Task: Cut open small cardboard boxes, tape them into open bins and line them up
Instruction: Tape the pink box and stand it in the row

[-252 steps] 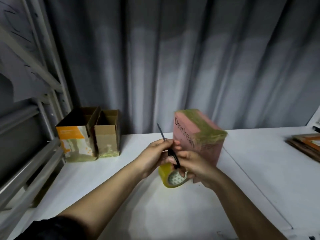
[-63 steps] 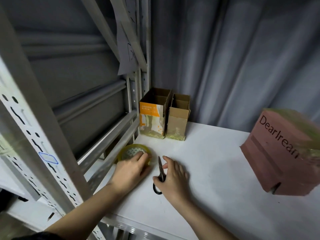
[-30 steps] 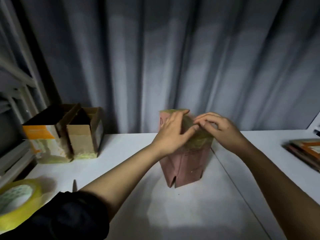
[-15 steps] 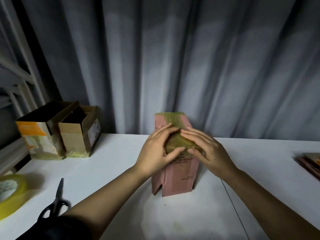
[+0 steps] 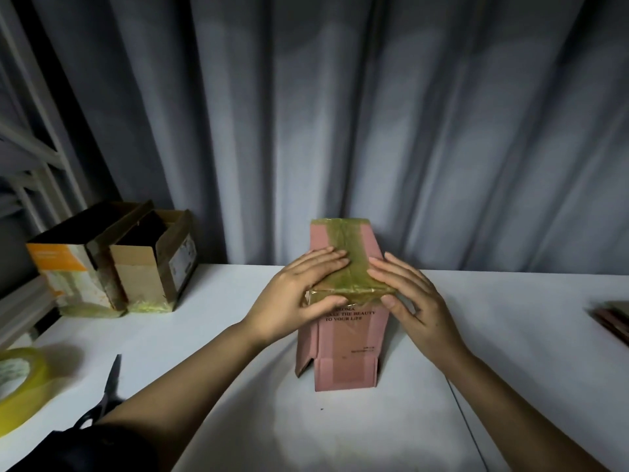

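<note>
A pink cardboard box (image 5: 350, 349) stands on end in the middle of the white table (image 5: 510, 335), its upper face covered with yellowish tape. My left hand (image 5: 296, 294) lies flat on the left side of the taped face, its thumb on the front edge. My right hand (image 5: 415, 301) presses flat against the right side, fingers straight. Two open bins, an orange-and-white one (image 5: 68, 267) and a brown one (image 5: 153, 267), stand side by side at the far left.
A roll of yellow tape (image 5: 17, 386) lies at the near left edge, with black scissors (image 5: 105, 393) beside it, partly behind my left arm. Flat cardboard pieces (image 5: 612, 318) lie at the right edge. A metal rack (image 5: 30, 148) rises on the left; a grey curtain hangs behind.
Both hands have spread apart from the middle of the taped face toward its left and right sides. The box has stayed in place.
</note>
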